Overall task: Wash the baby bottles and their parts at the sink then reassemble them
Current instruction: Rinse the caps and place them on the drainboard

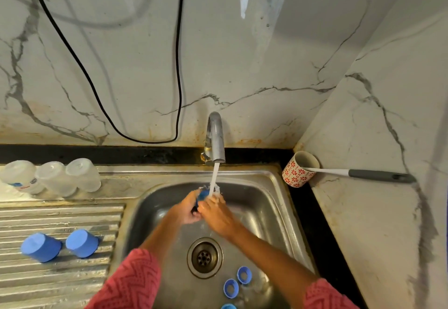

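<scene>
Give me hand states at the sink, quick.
Left hand: grips a blue bottle part under the tap stream.
Right hand: fingers at the same part under the water; grip cannot be told.

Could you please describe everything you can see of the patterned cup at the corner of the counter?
The patterned cup is white with red flower-like motifs and a plain pale inside, seemingly ceramic. It stands on the black counter right of the sink, against the marble wall's corner. A white-shafted, grey-handled utensil rests in it, leaning out over its rim.
</scene>
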